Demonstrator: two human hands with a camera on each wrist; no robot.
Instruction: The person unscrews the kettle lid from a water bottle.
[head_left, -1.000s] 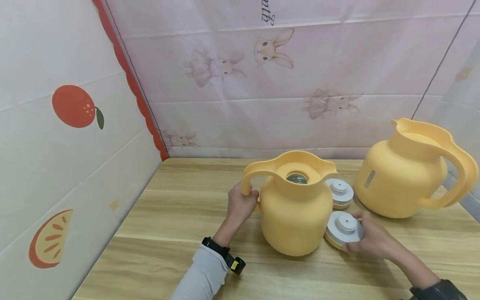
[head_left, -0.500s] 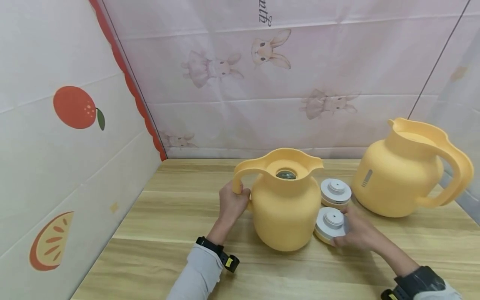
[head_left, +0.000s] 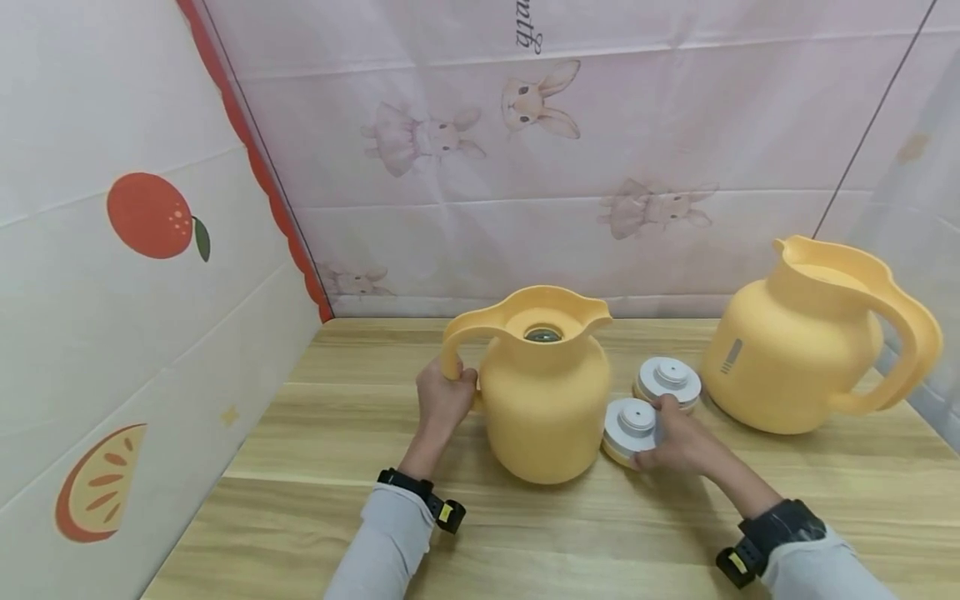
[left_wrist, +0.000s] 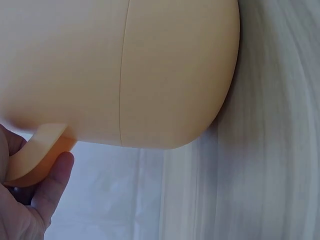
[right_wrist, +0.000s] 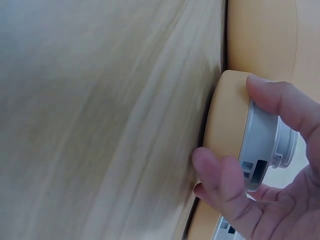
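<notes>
My left hand (head_left: 444, 398) grips the handle of a yellow thermos jug (head_left: 547, 408), which stands upright with its round mouth uncovered. In the left wrist view, thumb and fingers wrap the lower part of that handle (left_wrist: 37, 155). Right of the jug, my right hand (head_left: 678, 437) holds the nearer jug lid (head_left: 628, 425) by its edge, grey-white stopper side up and yellow side down on the table. The right wrist view has the thumb on the lid's grey part (right_wrist: 257, 142) and fingers at its yellow rim. A second lid (head_left: 667, 379) lies just behind.
A second yellow thermos jug (head_left: 795, 358) stands at the right, its handle to the right. A printed curtain (head_left: 480, 242) backs the wooden table (head_left: 315, 467); a white wall covering (head_left: 187, 350) runs along the left.
The left-hand jug has shifted left and slightly back in my left hand's grip. My right hand and the nearer lid have moved left with it. The far jug stays put.
</notes>
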